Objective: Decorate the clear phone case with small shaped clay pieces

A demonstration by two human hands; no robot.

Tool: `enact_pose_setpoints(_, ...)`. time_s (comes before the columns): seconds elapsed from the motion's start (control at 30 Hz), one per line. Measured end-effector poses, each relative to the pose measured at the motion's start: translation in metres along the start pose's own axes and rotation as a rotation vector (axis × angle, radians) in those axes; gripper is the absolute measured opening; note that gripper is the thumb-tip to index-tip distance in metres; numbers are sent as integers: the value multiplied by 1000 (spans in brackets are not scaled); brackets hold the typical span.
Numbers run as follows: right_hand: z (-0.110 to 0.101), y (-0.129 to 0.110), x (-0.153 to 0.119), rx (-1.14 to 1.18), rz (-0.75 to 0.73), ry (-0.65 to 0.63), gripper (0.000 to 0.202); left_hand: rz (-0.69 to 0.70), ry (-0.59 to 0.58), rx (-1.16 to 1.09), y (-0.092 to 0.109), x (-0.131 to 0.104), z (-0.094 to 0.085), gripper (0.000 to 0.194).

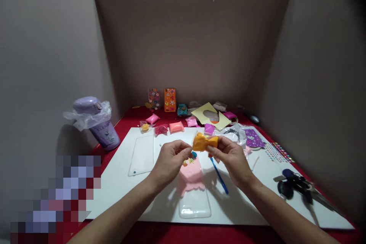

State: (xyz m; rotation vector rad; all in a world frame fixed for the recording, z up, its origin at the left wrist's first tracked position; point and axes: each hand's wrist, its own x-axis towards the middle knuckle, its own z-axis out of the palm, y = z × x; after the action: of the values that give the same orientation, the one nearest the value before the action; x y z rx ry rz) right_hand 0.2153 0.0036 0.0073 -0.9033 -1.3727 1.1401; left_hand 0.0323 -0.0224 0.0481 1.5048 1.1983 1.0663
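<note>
The right hand has its fingers closed around one orange packet, held up over the middle of the worktop, a white board on a red cloth. The left hand is just left of the packet, its fingers drawn together; whether they grip anything cannot be told.

Clear film wraps a yellow lump inside one small bag at the far left of the board. To its right are one crimson packet, one coral packet, one light pink packet and one purple packet; one pink packet lies farther back. At the left stands one lidded lilac tumbler, plastic bunched below its lid, its contents hidden.

Four phone cases are visible: a clear one below the hands, its far part covered by a pink layer; a bare clear one at left; and, upright at the far side, a flowered one and an orange one. One blue tool lies right of the pink layer. At right are one glittery purple packet and a dark, blurred cluster.
</note>
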Motion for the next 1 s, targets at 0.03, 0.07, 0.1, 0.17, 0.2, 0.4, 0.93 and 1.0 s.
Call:
enact_pose_setpoints(0.03,-2,2,1,5,6,24,25,-4,7,-17,-1,2,2,21)
enact_pose_setpoints(0.07,-4,4,2,9,16,38,26,-14,6,-33,-1,4,3,21)
enact_pose_setpoints(0.1,-5,5,2,14,28,44,28,-29,-4,-53,-2,5,4,21)
enact_pose_setpoints(0.17,-6,6,1,23,54,41,30,-69,-43,-101,-4,7,4,23)
enact_pose_setpoints(0.2,-6,6,-1,26,68,38,31,-87,-62,-122,-5,7,5,23)
enact_pose_setpoints(0.4,-4,11,-11,64,98,-5,27,-99,-97,-183,-16,3,7,22)
enact_pose_setpoints(0.93,-6,16,-13,164,147,-141,30,-151,-118,-200,-19,-7,4,27)
enact_pose_setpoints(1.0,-7,18,-13,186,148,-173,32,-155,-121,-206,-17,-8,3,25)
